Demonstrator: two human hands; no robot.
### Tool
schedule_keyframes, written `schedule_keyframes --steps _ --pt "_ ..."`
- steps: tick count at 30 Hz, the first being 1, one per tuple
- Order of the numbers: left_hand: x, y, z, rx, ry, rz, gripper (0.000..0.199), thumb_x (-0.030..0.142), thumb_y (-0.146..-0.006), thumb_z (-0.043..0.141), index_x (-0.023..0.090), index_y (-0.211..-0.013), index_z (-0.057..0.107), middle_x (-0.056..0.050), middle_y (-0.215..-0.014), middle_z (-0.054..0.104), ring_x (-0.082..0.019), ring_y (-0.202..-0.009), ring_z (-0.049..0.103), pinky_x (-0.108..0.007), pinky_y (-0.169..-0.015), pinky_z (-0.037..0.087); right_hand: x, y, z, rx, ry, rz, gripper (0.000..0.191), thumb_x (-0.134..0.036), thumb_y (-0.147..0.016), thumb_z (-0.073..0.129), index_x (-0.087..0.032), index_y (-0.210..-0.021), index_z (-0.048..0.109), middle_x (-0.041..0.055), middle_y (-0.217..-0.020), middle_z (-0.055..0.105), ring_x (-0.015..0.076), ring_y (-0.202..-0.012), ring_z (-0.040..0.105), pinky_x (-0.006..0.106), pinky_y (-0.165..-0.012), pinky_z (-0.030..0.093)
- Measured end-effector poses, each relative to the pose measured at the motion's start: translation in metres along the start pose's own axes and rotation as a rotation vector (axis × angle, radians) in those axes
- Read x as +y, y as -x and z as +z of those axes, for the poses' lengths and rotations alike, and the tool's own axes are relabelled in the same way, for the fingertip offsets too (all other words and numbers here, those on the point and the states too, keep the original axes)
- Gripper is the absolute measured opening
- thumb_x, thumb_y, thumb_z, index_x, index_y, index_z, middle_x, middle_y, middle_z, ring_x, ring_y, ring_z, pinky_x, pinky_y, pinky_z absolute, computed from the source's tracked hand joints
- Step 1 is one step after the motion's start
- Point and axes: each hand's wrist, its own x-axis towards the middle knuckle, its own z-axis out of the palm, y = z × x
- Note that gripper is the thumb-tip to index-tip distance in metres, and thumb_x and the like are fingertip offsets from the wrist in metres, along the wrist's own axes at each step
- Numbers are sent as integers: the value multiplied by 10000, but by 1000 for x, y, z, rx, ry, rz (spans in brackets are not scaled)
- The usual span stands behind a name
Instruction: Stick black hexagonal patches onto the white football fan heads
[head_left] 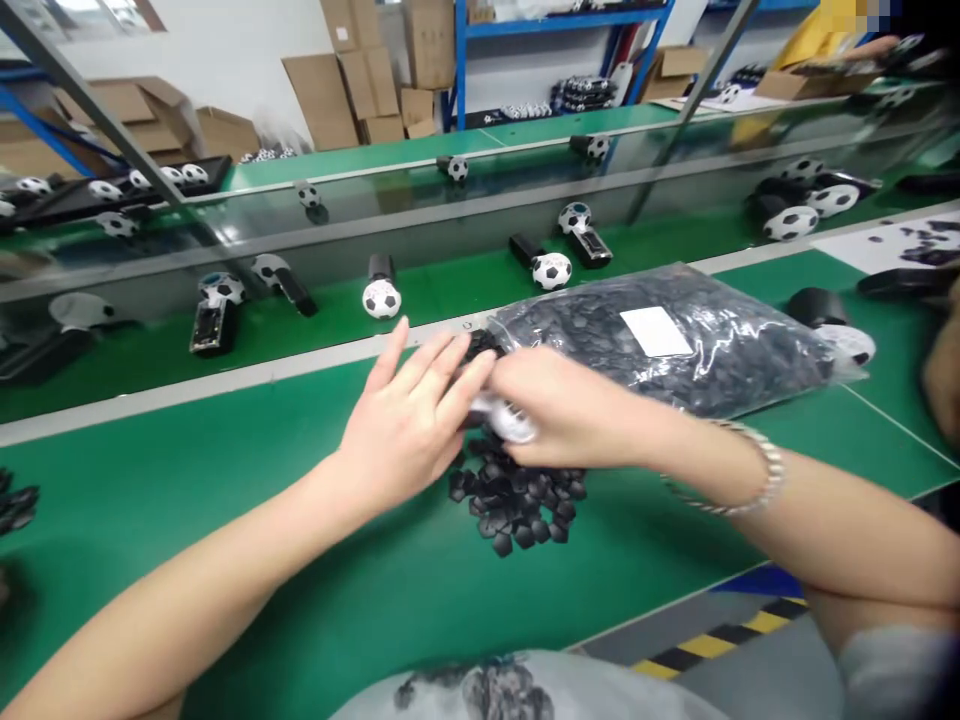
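Over black pentagons (517,505), right hand (551,405) clasps soccer ball (513,423) — left hand (412,420) splayed, hold unclear — likely patch-fitting, needing firm pressing next.

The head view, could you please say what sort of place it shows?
Likely a factory assembly line: soccer-ball gadgets along a green strip, a bag of black pieces, and cardboard boxes.

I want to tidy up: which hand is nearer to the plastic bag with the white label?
Right. The right hand is by the left end of the plastic bag, overlapping it in view; the left hand is farther left.
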Motion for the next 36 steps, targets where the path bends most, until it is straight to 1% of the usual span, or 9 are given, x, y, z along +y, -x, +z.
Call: schedule_keyframes --steps 3,6,8,10,14,17,23,29,36 --pt "-19 22 5 -228 9 -130 660 263 -784 495 185 -1377 216 -110 -1100 578 -292 -978 569 -426 -799 464 -3 -11 29 -85 -64 -45 661 -355 -624 728 -177 -1210 479 100 -1092 577 251 -968 548 356 -798 459" --pt "-39 43 12 -321 22 -329 584 348 -816 458 198 -1350 274 -95 -1081 568 -285 -928 579 -377 -692 490 14 -8 41 -48 20 177 485 -365 -694 688 -178 -1120 548 104 -1101 565 249 -992 539 341 -775 461" --pt "-47 52 19 -320 50 -410 537 368 -825 440 218 -1325 311 -84 -1086 554 -276 -928 573 -369 -690 489 23 -4 49 -128 161 291 234 -300 -746 646 -195 -954 633 80 -957 613 248 -923 564 325 -705 461" --pt "-51 54 24 -303 95 -444 547 379 -815 459 234 -1321 310 -79 -1095 538 -272 -948 562 -371 -716 486 26 -2 57 -201 254 313 120 -257 -780 603 -213 -874 663 66 -885 631 240 -871 582 299 -640 448" --pt "-52 46 30 -242 189 -402 687 391 -747 553 228 -1348 263 -92 -1230 455 -283 -1092 483 -385 -853 449 25 -5 63 -190 308 270 150 -194 -810 532 -217 -821 680 56 -856 658 215 -790 599 278 -580 416" --pt "-50 38 30 -240 222 -381 675 340 -766 519 220 -1364 230 -95 -1225 451 -265 -1059 504 -369 -835 456 25 -8 60 -173 312 281 215 -144 -816 482 -222 -816 683 47 -811 669 205 -734 603 280 -582 409" --pt "-45 37 31 -259 159 -412 673 320 -762 500 209 -1367 226 -93 -1137 483 -261 -947 547 -348 -716 478 27 -14 59 -141 154 114 257 -88 -811 460 -192 -934 661 74 -880 637 201 -802 585 291 -689 422" --pt "-41 38 32 -269 156 -432 693 332 -751 499 217 -1371 212 -94 -1175 459 -267 -940 555 -359 -708 487 19 -16 60 -1 -103 149 158 -121 -815 495 -179 -893 619 44 -867 623 161 -799 575 268 -716 439" --pt "-40 39 35 -211 284 -418 718 294 -722 527 235 -1368 220 -89 -1329 344 -268 -1112 486 -367 -846 472 6 -14 67 62 -309 89 102 -152 -820 510 -195 -838 601 19 -828 639 143 -769 581 262 -706 447"
